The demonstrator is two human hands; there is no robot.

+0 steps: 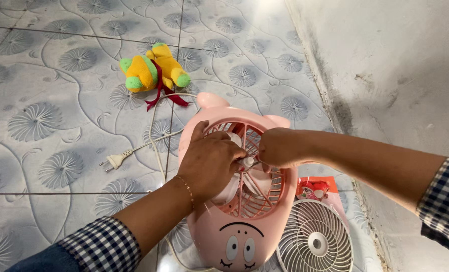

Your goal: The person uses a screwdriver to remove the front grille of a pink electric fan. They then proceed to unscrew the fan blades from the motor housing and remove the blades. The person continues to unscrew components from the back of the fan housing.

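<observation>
Pink fan (244,231) — beneath both hands' grip

One fan (234,201), one grille (315,243), one toy (153,70), one plug (114,161).

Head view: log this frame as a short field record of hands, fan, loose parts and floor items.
left hand: flat on the blades of the pink fan
right hand: closed at the hub; whether it holds anything cannot be told
front grille: white, off, beside the fan
plug: unplugged, on the tiled floor
plush toy: yellow-green, beyond the fan
</observation>
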